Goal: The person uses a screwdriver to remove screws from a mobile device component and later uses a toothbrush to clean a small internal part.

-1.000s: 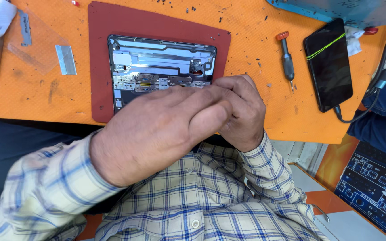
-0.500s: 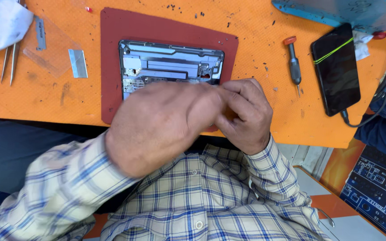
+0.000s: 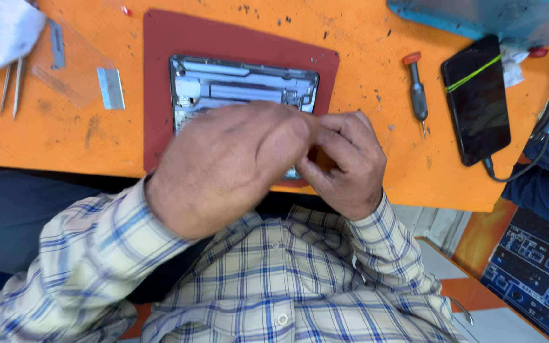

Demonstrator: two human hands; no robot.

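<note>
Tablet [image 3: 243, 86] lengthwise left-right, hands [image 3: 274, 159] above

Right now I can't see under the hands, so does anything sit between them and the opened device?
Nothing visible does. The left hand and right hand meet directly over the opened device on the red mat. The screwdriver and phone lie off to the side.

Two hands [image 3: 274, 165], one opened tablet [image 3: 243, 89], one red mat [image 3: 160, 38], one screwdriver [image 3: 417, 92], one phone [image 3: 476, 101], seemingly two tweezers [image 3: 11, 86]
</note>
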